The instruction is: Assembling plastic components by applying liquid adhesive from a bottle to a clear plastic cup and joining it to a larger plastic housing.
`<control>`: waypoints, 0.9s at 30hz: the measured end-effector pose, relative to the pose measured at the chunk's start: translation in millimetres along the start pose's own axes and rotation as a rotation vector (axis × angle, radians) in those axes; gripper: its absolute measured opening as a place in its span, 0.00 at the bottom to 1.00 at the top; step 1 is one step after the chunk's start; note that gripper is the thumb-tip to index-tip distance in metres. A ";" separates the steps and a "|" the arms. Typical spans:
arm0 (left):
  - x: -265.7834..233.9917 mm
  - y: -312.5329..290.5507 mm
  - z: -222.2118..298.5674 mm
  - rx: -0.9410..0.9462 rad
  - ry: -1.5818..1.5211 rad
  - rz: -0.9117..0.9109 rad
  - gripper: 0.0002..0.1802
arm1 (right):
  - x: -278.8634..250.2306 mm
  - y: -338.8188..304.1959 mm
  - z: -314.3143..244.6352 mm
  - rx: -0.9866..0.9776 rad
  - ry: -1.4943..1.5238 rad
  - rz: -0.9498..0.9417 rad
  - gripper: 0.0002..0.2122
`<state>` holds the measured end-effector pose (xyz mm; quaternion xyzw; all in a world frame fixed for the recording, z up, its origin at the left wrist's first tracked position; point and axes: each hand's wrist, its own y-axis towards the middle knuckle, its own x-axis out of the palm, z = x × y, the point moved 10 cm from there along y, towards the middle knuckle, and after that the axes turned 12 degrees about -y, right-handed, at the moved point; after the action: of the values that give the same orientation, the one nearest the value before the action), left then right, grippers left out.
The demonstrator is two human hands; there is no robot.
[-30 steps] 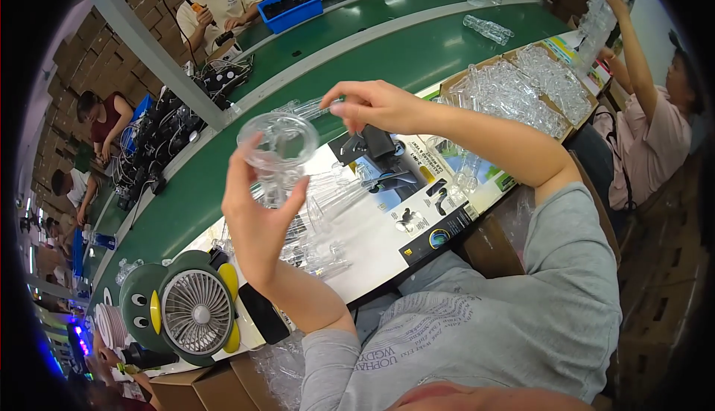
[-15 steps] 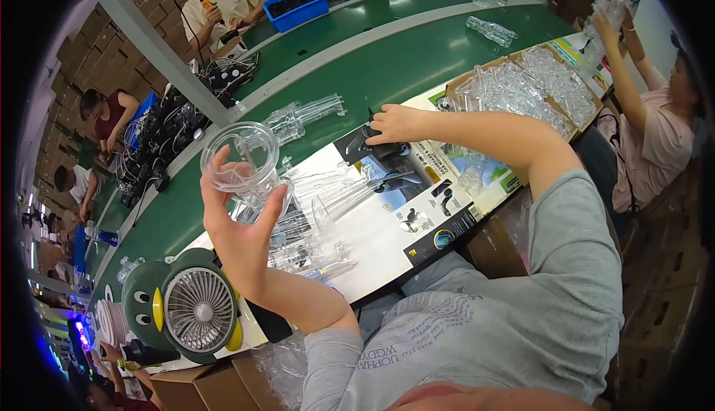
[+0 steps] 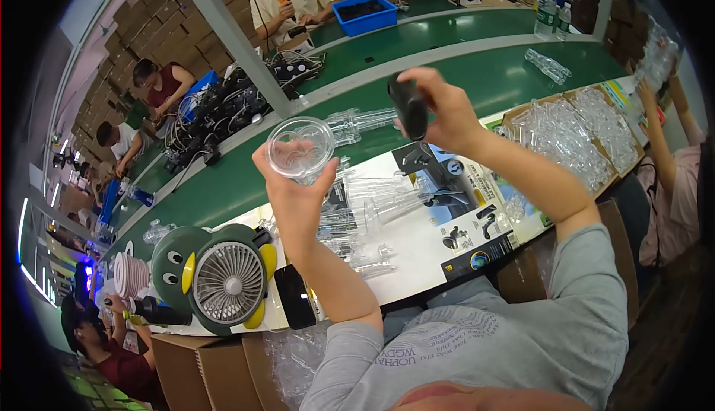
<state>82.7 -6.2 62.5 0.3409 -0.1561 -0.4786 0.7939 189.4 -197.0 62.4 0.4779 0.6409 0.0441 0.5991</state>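
My left hand is wrapped round a clear plastic part with a wide round rim, held up above the work surface. Raised to its right, my right hand grips a black cylinder-like object, whose exact kind I cannot make out. The two held things are apart. Beneath them several clear plastic pieces lie on a flattened printed carton. Another long clear plastic part rests on the green table just beyond my left hand.
At left stands a penguin-shaped fan, beside a phone. A carton of clear plastic parts is at right. A metal post rises at the table's far edge, near a heap of black parts. Co-workers sit around.
My right hand has lifted the black object off the carton. My left hand still holds the clear part, its rim now turned more upward. The whole view has shifted.
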 end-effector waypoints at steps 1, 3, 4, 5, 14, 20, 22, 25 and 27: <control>1.5 1.5 2.1 0.008 0.000 0.002 0.37 | -28.4 1.0 -14.2 -0.011 0.192 0.206 0.28; 4.1 3.5 2.4 -0.042 0.013 0.027 0.39 | -48.0 -5.7 -25.5 -0.027 0.383 0.421 0.29; 5.4 1.8 -1.5 -0.129 -0.122 0.041 0.40 | -47.3 -10.4 -16.0 0.036 0.634 0.494 0.29; 4.9 1.4 0.9 -0.119 -0.124 0.038 0.40 | -43.6 -14.8 -8.6 0.099 0.886 0.563 0.29; 1.0 4.1 -14.2 -0.152 0.106 0.124 0.33 | 3.9 -35.0 21.0 0.451 1.513 0.561 0.19; 3.0 1.7 -5.1 -0.080 -0.032 0.183 0.28 | -12.2 -40.5 3.9 0.399 1.362 0.578 0.20; 7.0 1.7 2.8 -0.015 -0.036 0.176 0.27 | -18.9 -42.2 -4.1 0.382 1.350 0.601 0.20; 9.0 1.8 19.2 0.104 0.112 0.160 0.29 | -22.4 -47.0 -11.3 0.349 1.370 0.590 0.21; 8.7 0.7 16.0 0.123 0.050 0.153 0.30 | -25.2 -48.6 -15.2 0.315 1.363 0.604 0.20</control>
<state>78.2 -19.8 73.8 0.3879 -0.1909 -0.3976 0.8094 145.5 -232.1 54.4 0.5795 0.7092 0.3993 -0.0424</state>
